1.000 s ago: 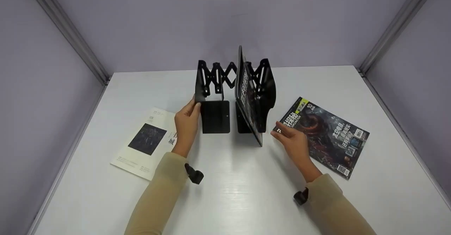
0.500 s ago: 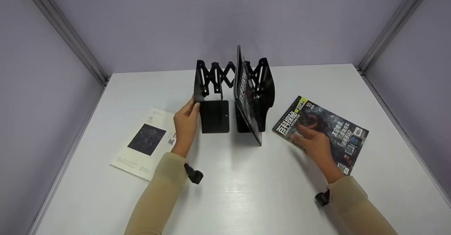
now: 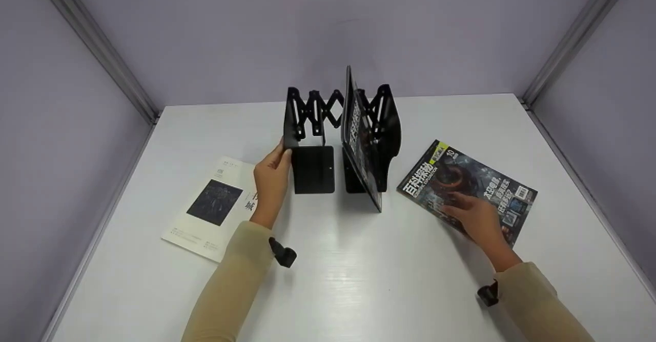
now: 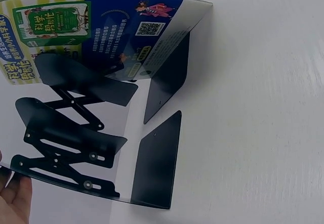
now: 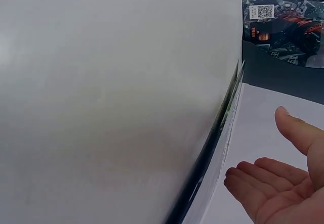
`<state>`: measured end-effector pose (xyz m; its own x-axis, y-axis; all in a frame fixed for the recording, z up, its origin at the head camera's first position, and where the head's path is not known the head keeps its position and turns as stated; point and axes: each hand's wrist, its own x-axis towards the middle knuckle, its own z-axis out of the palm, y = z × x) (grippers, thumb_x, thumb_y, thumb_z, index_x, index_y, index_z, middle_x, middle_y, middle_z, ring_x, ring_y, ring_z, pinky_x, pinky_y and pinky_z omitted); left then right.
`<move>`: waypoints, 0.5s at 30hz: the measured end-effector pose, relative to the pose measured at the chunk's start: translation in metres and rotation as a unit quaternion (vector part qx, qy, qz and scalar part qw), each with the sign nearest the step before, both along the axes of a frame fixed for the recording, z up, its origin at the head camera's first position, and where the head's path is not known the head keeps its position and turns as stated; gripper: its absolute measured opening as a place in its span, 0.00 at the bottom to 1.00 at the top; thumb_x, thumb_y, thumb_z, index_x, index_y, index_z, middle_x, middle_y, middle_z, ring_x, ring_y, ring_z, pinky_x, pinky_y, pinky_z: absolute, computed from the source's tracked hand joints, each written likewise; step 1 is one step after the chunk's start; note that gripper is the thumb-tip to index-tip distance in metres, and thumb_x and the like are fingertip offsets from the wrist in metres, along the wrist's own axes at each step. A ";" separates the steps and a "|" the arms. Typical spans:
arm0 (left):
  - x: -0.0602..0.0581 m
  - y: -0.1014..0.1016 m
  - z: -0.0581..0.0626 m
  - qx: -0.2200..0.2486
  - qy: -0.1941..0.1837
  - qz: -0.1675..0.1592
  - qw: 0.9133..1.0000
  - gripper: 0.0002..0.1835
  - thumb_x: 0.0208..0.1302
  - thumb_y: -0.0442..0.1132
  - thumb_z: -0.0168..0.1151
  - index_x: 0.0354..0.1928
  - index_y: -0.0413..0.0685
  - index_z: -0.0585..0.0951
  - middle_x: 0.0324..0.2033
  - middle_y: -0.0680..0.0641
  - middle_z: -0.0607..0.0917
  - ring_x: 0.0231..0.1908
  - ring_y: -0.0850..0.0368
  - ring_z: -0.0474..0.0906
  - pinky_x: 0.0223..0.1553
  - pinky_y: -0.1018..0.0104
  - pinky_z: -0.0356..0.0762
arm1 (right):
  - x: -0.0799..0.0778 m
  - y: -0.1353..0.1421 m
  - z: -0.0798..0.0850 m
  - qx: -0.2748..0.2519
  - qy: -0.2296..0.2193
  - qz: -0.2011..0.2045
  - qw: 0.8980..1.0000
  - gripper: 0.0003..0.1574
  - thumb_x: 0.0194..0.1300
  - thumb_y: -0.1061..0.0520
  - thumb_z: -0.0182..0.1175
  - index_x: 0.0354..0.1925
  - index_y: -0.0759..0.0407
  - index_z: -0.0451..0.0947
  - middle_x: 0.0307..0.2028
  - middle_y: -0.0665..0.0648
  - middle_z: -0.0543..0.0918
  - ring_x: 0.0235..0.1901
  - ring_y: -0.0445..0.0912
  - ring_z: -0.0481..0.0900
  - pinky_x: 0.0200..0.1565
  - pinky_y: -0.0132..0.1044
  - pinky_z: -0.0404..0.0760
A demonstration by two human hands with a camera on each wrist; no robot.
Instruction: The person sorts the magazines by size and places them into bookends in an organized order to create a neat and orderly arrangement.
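My left hand [image 3: 270, 180] pinches the left end plate of a black expandable book rack [image 3: 313, 170], thumb on the inner side. In the left wrist view its fingertips [image 4: 20, 193] show at the plate's edge. A magazine [image 3: 363, 144] stands in the rack's right part, leaning a little; its blue and yellow cover [image 4: 114, 37] faces the left wrist camera. My right hand [image 3: 480, 221] is over a second, dark-covered magazine [image 3: 451, 170] lying flat on the right. Its fingers are loosely extended, holding nothing, and the palm [image 5: 291, 204] shows in the right wrist view.
A cream-coloured book [image 3: 197, 237] with a dark picture lies flat on the left, partly behind my left forearm. The white table [image 3: 338, 280] meets a pale back wall [image 3: 328, 34], with side walls left and right.
My right hand has moved right and towards me, from the flat magazine's left corner to over its middle. The left hand, the rack and the standing magazine have stayed in place.
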<state>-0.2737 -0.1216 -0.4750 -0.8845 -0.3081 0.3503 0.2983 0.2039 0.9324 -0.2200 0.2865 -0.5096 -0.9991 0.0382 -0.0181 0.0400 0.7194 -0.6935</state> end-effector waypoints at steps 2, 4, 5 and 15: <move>0.001 0.000 0.000 -0.009 -0.004 0.002 1.000 0.19 0.61 0.41 0.57 0.54 0.43 0.74 0.52 0.48 0.76 0.53 0.63 0.70 0.50 0.75 0.70 | 0.002 0.005 -0.001 0.010 -0.008 0.005 1.000 0.40 0.53 0.40 0.61 0.58 0.62 0.68 0.52 0.64 0.73 0.40 0.58 0.77 0.39 0.49 0.76; 0.002 0.000 0.001 -0.015 -0.008 0.008 1.000 0.19 0.61 0.41 0.57 0.54 0.43 0.74 0.51 0.49 0.76 0.52 0.64 0.70 0.50 0.75 0.70 | 0.003 0.009 -0.002 0.016 -0.016 0.011 1.000 0.41 0.54 0.40 0.61 0.59 0.62 0.67 0.51 0.65 0.74 0.29 0.55 0.77 0.34 0.45 0.76; 0.002 0.000 0.001 -0.017 -0.010 0.012 1.000 0.19 0.61 0.41 0.57 0.54 0.44 0.74 0.51 0.49 0.76 0.52 0.64 0.71 0.50 0.75 0.70 | 0.004 0.011 -0.003 0.021 -0.019 0.013 1.000 0.41 0.54 0.40 0.61 0.59 0.63 0.66 0.51 0.66 0.74 0.24 0.53 0.75 0.31 0.42 0.74; 0.002 0.001 0.003 -0.016 -0.006 0.008 1.000 0.19 0.62 0.41 0.56 0.54 0.43 0.74 0.51 0.51 0.76 0.52 0.64 0.70 0.51 0.76 0.69 | 0.010 0.020 -0.003 0.062 -0.033 0.007 0.998 0.43 0.54 0.43 0.62 0.59 0.70 0.64 0.21 0.65 0.75 0.12 0.43 0.60 0.18 0.36 0.65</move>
<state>-0.2721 -0.1205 -0.4724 -0.8838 -0.3116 0.3491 0.2831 0.2378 0.9291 -0.2102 0.3065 -0.5130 -0.9964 0.0296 -0.0796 0.0713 0.8003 -0.5953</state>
